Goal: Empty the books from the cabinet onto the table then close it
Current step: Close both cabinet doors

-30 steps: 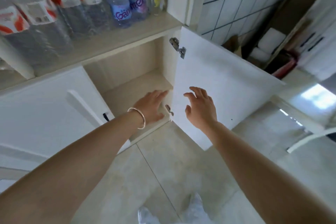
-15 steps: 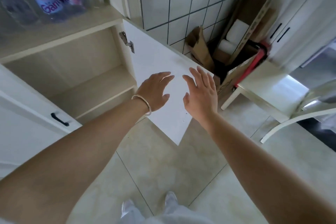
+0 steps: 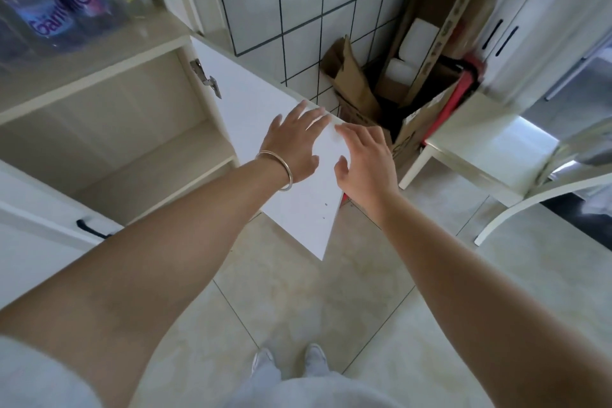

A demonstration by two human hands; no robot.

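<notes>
- The right hand [image 3: 362,159] reached to the outer edge of the open cabinet door [image 3: 265,129], fingers loosely spread, apparently touching its top corner.
- The left hand [image 3: 294,142] lay on the door's inner face, fingers straight and splayed.
- Beyond, the cabinet [image 3: 139,149] stood open, shelf bare.
- Water bottles [image 3: 63,7] stood above.

Bright daylight, glare at right; edges blurred, wide-angle warp.
</notes>
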